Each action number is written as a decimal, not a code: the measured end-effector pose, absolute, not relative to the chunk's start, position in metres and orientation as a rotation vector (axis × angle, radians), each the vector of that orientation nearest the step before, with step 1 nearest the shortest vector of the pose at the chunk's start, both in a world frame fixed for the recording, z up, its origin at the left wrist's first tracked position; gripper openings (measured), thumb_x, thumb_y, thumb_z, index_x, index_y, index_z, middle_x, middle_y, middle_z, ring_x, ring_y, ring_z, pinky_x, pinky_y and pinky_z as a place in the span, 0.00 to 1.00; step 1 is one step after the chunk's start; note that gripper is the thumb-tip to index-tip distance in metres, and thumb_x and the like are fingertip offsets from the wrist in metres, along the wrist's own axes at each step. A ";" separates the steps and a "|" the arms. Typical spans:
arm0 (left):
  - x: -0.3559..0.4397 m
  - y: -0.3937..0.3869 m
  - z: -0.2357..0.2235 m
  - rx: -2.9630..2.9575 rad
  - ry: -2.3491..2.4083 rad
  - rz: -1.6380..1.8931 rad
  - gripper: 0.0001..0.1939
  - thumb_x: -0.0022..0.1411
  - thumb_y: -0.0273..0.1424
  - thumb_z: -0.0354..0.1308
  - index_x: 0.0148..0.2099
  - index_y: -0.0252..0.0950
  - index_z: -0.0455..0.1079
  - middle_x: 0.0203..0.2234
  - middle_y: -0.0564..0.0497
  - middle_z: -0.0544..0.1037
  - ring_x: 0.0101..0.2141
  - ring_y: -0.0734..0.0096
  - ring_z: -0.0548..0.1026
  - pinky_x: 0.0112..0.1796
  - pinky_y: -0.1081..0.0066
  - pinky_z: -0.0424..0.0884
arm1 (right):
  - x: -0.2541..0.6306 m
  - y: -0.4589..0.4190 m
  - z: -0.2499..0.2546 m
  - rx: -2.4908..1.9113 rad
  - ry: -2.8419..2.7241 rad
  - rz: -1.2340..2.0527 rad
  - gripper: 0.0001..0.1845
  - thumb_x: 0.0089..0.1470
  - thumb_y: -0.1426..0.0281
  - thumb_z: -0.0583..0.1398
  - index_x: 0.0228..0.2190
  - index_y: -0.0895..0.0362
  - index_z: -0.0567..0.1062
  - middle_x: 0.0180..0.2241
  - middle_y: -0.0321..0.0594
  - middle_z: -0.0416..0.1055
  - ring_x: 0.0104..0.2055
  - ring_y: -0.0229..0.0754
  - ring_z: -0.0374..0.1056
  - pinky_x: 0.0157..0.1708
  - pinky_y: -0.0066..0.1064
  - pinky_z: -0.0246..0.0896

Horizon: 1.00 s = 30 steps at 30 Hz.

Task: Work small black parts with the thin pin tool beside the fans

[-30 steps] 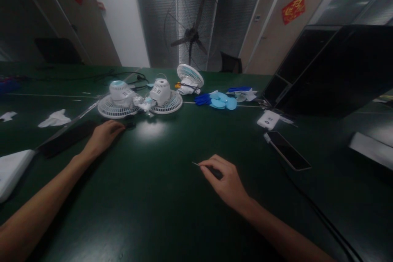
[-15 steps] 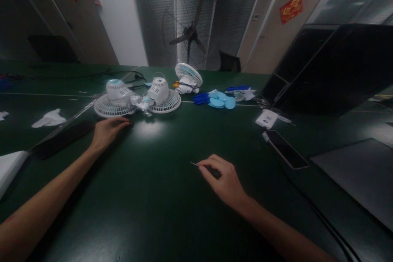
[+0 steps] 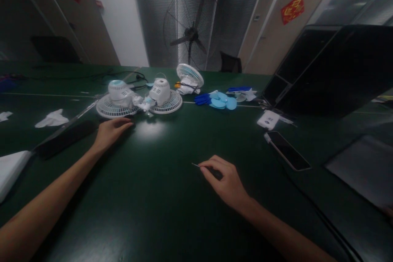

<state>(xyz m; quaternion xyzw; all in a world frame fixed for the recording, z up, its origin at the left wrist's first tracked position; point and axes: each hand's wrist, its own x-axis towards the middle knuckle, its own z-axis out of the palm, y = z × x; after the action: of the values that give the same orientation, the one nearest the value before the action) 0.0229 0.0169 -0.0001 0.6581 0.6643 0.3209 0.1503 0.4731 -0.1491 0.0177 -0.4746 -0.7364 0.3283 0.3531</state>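
My left hand (image 3: 112, 132) reaches forward on the green table, fingertips closed over a small dark object (image 3: 132, 124), mostly covered. Just behind it, two white fan heads (image 3: 118, 106) lie grille-down, joined by a crumpled white part (image 3: 143, 104). My right hand (image 3: 225, 179) is near the table's middle. Its thumb and forefinger pinch a thin metal rod (image 3: 195, 164) pointing left; its exact kind is too small to tell.
A third small fan (image 3: 189, 77), blue gloves (image 3: 202, 98) and light-blue fan blades (image 3: 223, 100) lie farther back. At right are a phone (image 3: 288, 150), a white box (image 3: 268, 119), a dark monitor (image 3: 331, 69) and a grey flat panel (image 3: 362, 168). A dark strip (image 3: 69, 139) lies left.
My left hand has moved slightly right and closed its fingertips over the small dark object. The right hand stays almost still. At right, the grey panel has appeared where a pale box showed.
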 end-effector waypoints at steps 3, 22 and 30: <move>0.027 0.015 0.005 1.904 1.887 0.877 0.27 0.60 0.54 0.63 0.49 0.38 0.82 0.47 0.44 0.84 0.46 0.53 0.81 0.48 0.63 0.74 | 0.473 -0.149 0.017 -1.243 -1.911 0.837 0.08 0.69 0.70 0.60 0.43 0.54 0.81 0.40 0.40 0.75 0.40 0.42 0.73 0.38 0.33 0.70; 0.212 -0.103 0.002 2.063 0.886 0.559 0.14 0.66 0.30 0.64 0.54 0.41 0.73 0.44 0.51 0.79 0.41 0.68 0.77 0.42 0.69 0.72 | 0.474 -0.152 0.011 -1.201 -2.091 0.715 0.08 0.64 0.73 0.62 0.41 0.54 0.82 0.39 0.39 0.76 0.36 0.40 0.74 0.35 0.31 0.67; 0.214 -0.104 0.003 2.061 0.890 0.538 0.15 0.66 0.29 0.65 0.54 0.41 0.73 0.44 0.52 0.79 0.42 0.68 0.77 0.42 0.69 0.72 | 0.475 -0.152 0.014 -1.222 -2.109 0.732 0.08 0.63 0.73 0.62 0.40 0.54 0.83 0.38 0.39 0.76 0.35 0.40 0.74 0.34 0.31 0.67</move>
<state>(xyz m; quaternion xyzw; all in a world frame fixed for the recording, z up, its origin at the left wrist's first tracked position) 0.2139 -0.1043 0.0031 0.8165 0.3525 0.2131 0.4045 0.4748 -0.1523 0.0138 -0.4588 -0.7922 0.2748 0.2939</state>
